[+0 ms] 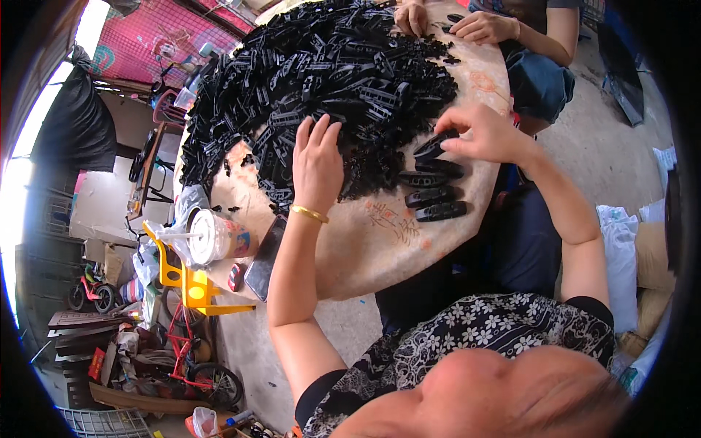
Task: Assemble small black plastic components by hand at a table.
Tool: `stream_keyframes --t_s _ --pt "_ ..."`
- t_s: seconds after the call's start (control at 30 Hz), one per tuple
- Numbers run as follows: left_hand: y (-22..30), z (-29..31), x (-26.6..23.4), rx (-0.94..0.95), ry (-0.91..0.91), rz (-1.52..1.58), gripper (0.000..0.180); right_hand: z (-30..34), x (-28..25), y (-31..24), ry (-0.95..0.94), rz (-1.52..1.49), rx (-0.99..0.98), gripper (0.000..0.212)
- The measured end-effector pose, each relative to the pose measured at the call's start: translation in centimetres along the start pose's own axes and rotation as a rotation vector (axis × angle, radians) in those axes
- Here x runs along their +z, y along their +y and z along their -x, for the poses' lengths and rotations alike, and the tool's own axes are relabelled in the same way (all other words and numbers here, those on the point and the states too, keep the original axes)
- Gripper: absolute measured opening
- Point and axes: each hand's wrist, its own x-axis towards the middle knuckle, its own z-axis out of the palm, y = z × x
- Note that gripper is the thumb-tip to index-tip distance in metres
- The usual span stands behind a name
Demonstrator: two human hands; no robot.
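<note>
The black plastic piece (436,144) you are handling is long and flat with rounded ends, glossy, and it sits at the right edge of the big heap, pinched between the thumb and fingertips of your right hand (482,135). Just below it, three more pieces of the same kind (437,193) lie side by side in a neat column on the bare tabletop, each a little apart from the next.

Your left hand (318,164) lies palm down with the fingers spread and loose on the near edge of the heap of black parts (321,73), gripping nothing; a gold bangle (309,213) circles that wrist.

The heap covers most of the round table (380,248), whose pale top carries some reddish marks near your side. Small black scraps lie scattered on the bare wood at the left of the pile.

At the table's left edge a lidded plastic cup (212,237) lies with a straw in its lid; what is inside cannot be made out. A dark phone (264,257) rests flat beside it.

Across the table, another person's hands (445,22) rest at the far side of the heap.
</note>
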Motion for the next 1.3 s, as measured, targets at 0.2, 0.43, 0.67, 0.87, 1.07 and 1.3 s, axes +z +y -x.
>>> stream_keyframes --t_s 0.2,0.43,0.67,0.87,1.07,1.3 --pt "-1.6 -0.8 1.1 -0.013 -0.097 -0.127 0.037 0.5 2.5 -2.8 -0.106 0.282 -0.266 0.069" --pt "-1.3 -1.0 0.7 -0.073 -0.163 -0.158 0.034 2.7 5.6 -4.3 -0.127 0.565 -0.249 0.069" --pt "-1.4 -0.9 -0.3 -0.134 0.11 -0.022 0.023 7.1 2.2 -4.4 -0.065 0.511 -0.209 0.062" --pt "1.3 -1.3 -0.1 -0.552 0.242 0.943 0.019 13.0 1.8 -2.5 -0.088 0.59 -0.087 0.053" --pt "4.4 0.1 -1.0 -0.874 -0.213 1.703 0.021 9.9 0.0 -3.6 0.025 0.366 -0.172 0.027" --pt "6.8 1.0 -0.9 -0.881 -0.454 1.903 0.056 -1.8 1.8 0.5 0.095 0.475 -0.185 0.017"
